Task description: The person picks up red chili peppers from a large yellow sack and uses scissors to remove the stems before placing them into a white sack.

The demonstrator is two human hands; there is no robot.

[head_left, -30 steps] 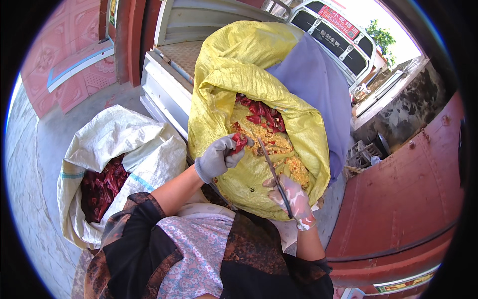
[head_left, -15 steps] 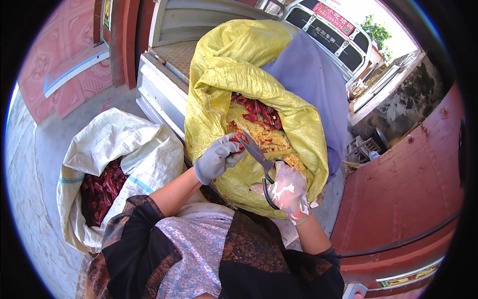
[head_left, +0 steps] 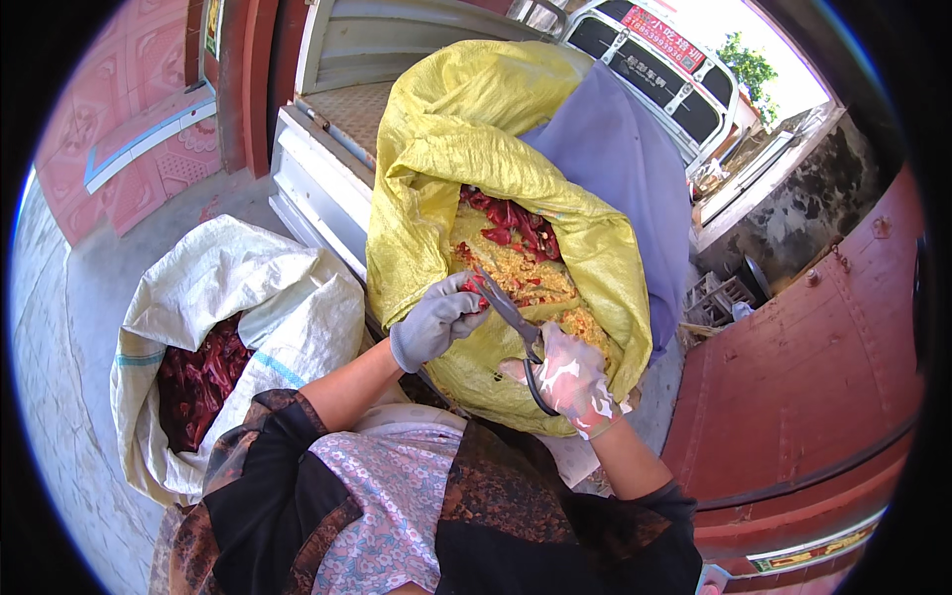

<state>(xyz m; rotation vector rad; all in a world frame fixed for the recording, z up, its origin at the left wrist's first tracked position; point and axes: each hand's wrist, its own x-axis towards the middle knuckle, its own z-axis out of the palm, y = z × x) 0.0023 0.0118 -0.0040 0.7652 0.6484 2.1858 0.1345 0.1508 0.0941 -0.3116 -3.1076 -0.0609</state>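
Note:
My left hand (head_left: 436, 319), in a grey glove, pinches a red dried chili pepper (head_left: 476, 290) over the mouth of a yellow woven sack (head_left: 416, 218). In my right hand (head_left: 568, 369), gloved in a pink and white pattern, is a pair of dark scissors (head_left: 511, 311); their blades reach the pepper at my left fingertips. Inside the yellow sack lie red chili pieces (head_left: 526, 226) and a spread of yellowish seeds (head_left: 526, 278). To the left, a white woven sack (head_left: 297, 297) stands with its mouth folded back around dark red dried chilies (head_left: 203, 382).
Behind the yellow sack is a small truck's bed (head_left: 332, 169) with its white side panel. A purple cloth (head_left: 625, 188) hangs along the sack's right side. A red metal door (head_left: 803, 377) stands at the right, and a pink tiled wall (head_left: 119, 89) at the far left.
The scissors' blades have come closer together at the chili pepper. My right hand has shifted slightly; my left keeps its pinch in nearly the same place.

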